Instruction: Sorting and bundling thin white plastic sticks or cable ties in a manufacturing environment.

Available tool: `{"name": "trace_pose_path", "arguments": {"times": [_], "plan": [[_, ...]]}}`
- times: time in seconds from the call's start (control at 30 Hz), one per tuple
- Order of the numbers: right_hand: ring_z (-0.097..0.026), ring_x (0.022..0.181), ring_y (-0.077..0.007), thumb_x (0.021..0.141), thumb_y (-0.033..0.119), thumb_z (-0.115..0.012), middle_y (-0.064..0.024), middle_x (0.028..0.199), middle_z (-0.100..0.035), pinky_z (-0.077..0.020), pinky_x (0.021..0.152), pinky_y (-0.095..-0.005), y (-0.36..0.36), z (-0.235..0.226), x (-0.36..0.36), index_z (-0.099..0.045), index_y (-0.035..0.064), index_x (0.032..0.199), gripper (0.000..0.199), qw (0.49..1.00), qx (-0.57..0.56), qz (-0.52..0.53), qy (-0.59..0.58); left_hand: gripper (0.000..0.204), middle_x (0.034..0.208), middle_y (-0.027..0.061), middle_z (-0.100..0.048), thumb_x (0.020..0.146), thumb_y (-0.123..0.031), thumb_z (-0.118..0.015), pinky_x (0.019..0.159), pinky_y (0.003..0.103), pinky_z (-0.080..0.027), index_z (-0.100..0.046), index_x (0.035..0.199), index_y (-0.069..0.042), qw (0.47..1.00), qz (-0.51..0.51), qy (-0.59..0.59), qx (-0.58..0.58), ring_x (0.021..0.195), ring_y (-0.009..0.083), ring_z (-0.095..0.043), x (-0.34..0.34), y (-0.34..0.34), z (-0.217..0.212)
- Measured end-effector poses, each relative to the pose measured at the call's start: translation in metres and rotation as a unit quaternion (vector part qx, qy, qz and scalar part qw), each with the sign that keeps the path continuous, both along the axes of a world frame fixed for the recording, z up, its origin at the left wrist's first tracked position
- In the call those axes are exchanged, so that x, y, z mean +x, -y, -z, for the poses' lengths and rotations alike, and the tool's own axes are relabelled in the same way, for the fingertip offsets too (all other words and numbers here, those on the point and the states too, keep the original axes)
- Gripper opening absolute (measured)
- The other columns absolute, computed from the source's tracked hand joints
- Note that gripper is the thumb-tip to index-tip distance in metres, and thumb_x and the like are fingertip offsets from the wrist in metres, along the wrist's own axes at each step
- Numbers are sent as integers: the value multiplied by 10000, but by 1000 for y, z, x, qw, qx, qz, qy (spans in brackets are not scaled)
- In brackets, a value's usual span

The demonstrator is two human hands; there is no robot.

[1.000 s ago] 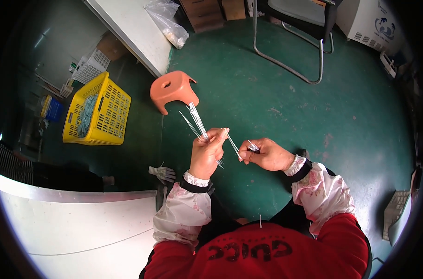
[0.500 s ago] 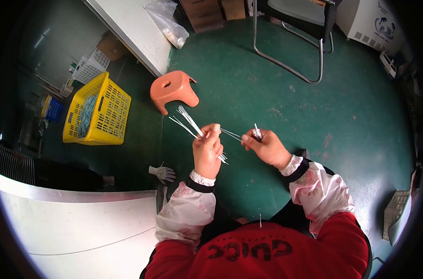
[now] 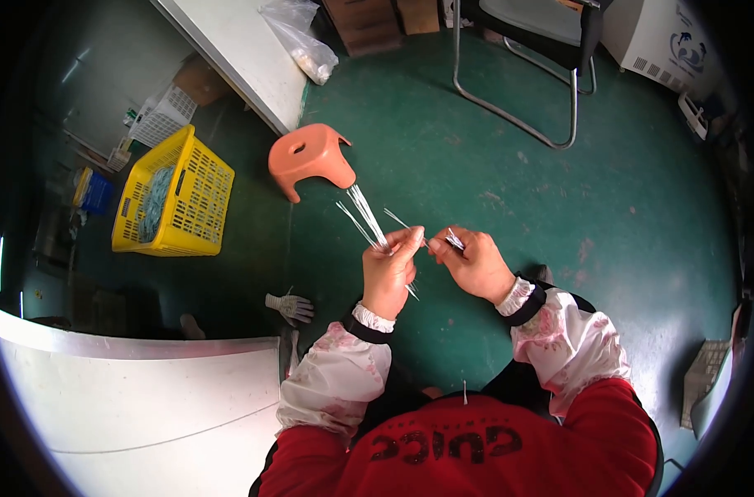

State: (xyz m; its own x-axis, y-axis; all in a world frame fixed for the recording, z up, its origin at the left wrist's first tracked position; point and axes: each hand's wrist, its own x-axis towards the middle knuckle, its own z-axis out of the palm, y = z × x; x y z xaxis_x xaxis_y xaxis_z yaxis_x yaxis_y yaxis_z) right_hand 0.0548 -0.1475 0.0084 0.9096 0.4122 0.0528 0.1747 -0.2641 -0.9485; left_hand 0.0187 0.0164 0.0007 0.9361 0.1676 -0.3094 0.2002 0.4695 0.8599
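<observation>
My left hand [image 3: 389,277] is closed around a bundle of thin white strips [image 3: 367,215], which look like wire or plastic ties. Their long ends fan up past the thumb, and short ends stick out below the fist. Close by on the right, my right hand [image 3: 480,265] pinches a thin strand [image 3: 396,218] between thumb and forefinger, its free end pointing up and left. A small whitish bunch [image 3: 455,240] also sits in the right fist, mostly hidden by the fingers. Fingertips of both hands nearly meet.
An orange stool [image 3: 306,157] stands beyond my left hand. Left of it is a yellow crate [image 3: 203,195] holding pale bluish strands. A glove [image 3: 290,308] lies on the green floor beside a white surface [image 3: 145,414]. A metal-framed chair [image 3: 571,108] stands far right.
My left hand has moved right, closing the gap to my right hand. The strand that stretched between them now points up and left. Dark striped clothing at the far left has left its place.
</observation>
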Motion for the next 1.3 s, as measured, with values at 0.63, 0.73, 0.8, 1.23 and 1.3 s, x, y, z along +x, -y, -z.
{"name": "trace_pose_path", "arguments": {"times": [0.63, 0.73, 0.8, 1.23, 1.3], "plan": [[-686, 694, -280, 812, 112, -747, -136, 817, -706, -543, 601, -345, 5, 3, 7, -733, 40, 931, 141, 972, -65, 58, 218, 249, 777, -12, -633, 879, -182, -754, 412, 198, -205, -680, 1000, 22, 998, -65, 14, 13, 468, -13, -320, 10, 15, 0], [-685, 690, -282, 808, 91, -740, -139, 806, -705, -543, 601, -347, 5, 6, 7, -730, 36, 921, 126, 972, -51, 58, 220, 244, 761, -22, -625, 878, -182, -756, 413, 195, -206, -683, 996, 19, 997, -69, 16, 20, 471, -16, -321, 11, 16, 3], [-685, 688, -282, 806, 80, -736, -140, 803, -705, -543, 602, -349, 5, 7, 7, -728, 33, 913, 117, 975, -37, 56, 213, 240, 749, -28, -620, 876, -179, -759, 413, 194, -206, -688, 995, 17, 997, -70, 17, 22, 471, -16, -320, 11, 16, 3], [-670, 636, -164, 861, 121, -714, -116, 758, -708, -510, 573, -295, 3, 0, 3, -712, 4, 892, 121, 996, -8, 44, 77, 265, 765, -35, -624, 898, -193, -734, 420, 202, -220, -686, 1042, 23, 999, -48, 13, 17, 468, -10, -321, 5, 11, -1], [-661, 635, -143, 868, 126, -712, -101, 745, -706, -504, 567, -289, 3, 0, 3, -712, 0, 894, 129, 996, -10, 41, 75, 260, 759, -34, -621, 902, -192, -728, 419, 207, -220, -677, 1037, 24, 999, -35, 11, 3, 461, -7, -315, 5, 9, -1]]}}
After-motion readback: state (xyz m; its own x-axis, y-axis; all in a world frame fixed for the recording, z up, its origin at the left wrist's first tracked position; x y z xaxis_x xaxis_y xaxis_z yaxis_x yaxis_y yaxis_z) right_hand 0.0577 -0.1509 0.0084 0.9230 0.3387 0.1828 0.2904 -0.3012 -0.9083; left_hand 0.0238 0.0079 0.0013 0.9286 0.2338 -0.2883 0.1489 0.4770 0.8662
